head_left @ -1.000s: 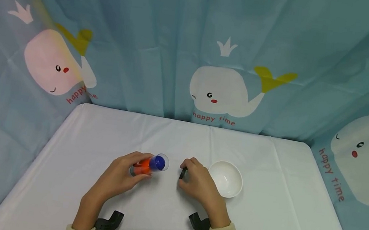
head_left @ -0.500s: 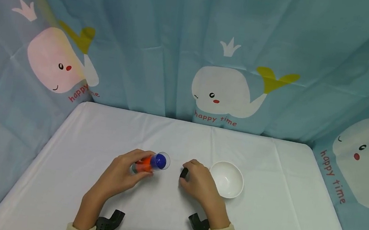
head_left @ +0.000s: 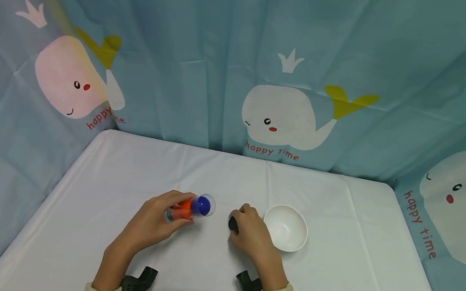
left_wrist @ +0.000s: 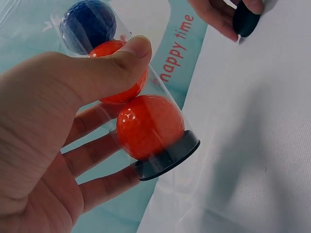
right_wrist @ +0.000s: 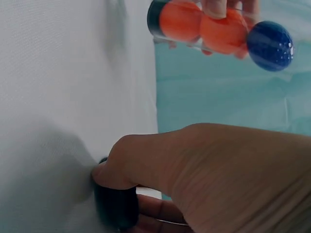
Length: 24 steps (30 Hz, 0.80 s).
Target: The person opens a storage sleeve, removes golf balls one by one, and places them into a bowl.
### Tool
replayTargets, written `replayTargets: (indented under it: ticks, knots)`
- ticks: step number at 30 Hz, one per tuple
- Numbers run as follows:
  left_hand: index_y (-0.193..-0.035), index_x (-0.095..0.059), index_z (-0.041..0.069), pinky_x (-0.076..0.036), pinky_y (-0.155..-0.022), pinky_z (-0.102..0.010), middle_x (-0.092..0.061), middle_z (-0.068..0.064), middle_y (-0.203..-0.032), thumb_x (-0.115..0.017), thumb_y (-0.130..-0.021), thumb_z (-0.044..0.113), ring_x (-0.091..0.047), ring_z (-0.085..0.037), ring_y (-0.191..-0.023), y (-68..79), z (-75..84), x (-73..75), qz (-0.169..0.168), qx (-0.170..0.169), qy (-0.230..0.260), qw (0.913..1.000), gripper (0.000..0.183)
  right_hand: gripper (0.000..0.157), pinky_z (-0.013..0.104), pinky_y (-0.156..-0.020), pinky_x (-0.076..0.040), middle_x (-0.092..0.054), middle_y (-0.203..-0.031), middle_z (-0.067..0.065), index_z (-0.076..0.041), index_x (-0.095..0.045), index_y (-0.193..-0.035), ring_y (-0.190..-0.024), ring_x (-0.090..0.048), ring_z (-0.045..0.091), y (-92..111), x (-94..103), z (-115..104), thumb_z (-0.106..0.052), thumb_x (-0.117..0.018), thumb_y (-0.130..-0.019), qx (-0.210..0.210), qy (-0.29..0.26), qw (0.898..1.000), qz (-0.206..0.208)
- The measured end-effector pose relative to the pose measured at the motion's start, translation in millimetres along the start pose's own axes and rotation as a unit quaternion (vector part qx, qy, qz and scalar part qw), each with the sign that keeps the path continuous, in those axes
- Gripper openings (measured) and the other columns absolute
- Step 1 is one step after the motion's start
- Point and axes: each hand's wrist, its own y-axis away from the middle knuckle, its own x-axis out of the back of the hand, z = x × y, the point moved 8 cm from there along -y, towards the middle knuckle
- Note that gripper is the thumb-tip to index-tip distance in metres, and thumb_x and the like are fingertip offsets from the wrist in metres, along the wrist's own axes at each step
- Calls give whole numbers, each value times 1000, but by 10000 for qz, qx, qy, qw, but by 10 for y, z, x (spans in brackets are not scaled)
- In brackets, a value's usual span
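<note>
My left hand (head_left: pixel 154 218) grips a tilted clear plastic tube (left_wrist: pixel 163 90) between thumb and fingers. Inside it are two orange golf balls (left_wrist: pixel 150 126) and, by the open-looking upper end, a blue golf ball (left_wrist: pixel 88 26). A black cap (left_wrist: pixel 169 158) closes the tube's lower end. To the right, my right hand (head_left: pixel 256 235) pinches a separate round black cap (right_wrist: pixel 115 206), apart from the tube. Fingers cover part of this cap, and whether it touches the table cannot be told.
A white bowl (head_left: pixel 290 230) stands just right of my right hand, with no contents visible. White cloth covers the table (head_left: pixel 343 275). Behind it hangs a blue curtain (head_left: pixel 190 62) with whale prints. Each wrist wears a black mount (head_left: pixel 139 280).
The black cap in my right hand has turned, showing more of its round face, as the fingers shifted around it. My left hand and the tube stay nearly still.
</note>
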Motion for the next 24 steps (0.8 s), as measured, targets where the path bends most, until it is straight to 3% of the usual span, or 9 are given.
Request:
replayTargets:
  ticks: [9,16,20,24]
  knots:
    - [-138,-69,26,-61,-99,-43,-75,8,-124,-92,-84,27,-72,-12,-114,-1,-11,6,-34,78,-5,10000,59,31,43,-90,-61,-69,-113,16,-2,-76,-115,-103,-66,29,-11,-42,17,-5,-85,-86,3,-248,9997,-45]
    - [-140,-68,31,-60,-100,-43,-74,10,-125,-91,-85,29,-72,-11,-115,-5,11,-6,20,23,25,10000,60,54,45,-97,-59,-68,-121,14,-7,-67,-140,-111,-66,29,1,35,25,-17,-85,-90,-99,-426,9990,-80]
    - [-141,-67,33,-60,-101,-44,-73,11,-125,-91,-85,31,-72,-12,-116,-13,30,-7,10,-9,-5,10000,61,47,44,-102,-59,-70,-125,10,-9,-68,-138,-118,-69,27,-6,197,0,-21,-81,-95,19,-979,9949,251]
    - [-140,-68,33,-60,-100,-44,-72,11,-124,-91,-85,31,-70,-12,-116,-3,52,-9,-11,61,-62,10000,60,35,38,-99,-62,-72,-124,8,-10,-72,-132,-114,-73,26,-5,328,-66,-17,-76,-98,379,-2000,9773,593]
